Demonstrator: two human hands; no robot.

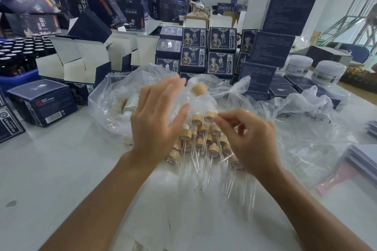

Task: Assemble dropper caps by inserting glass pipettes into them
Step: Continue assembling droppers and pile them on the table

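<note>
Head view: left hand [157,120] was spread, empty; right hand [247,136] pinched, contents unclear. Next cap [199,88]: seat pipette straight, gently.

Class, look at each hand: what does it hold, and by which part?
The left hand is spread open, holding nothing. The right hand has pinched fingertips beside a wooden dropper cap; whether they grip it cannot be told.
</note>
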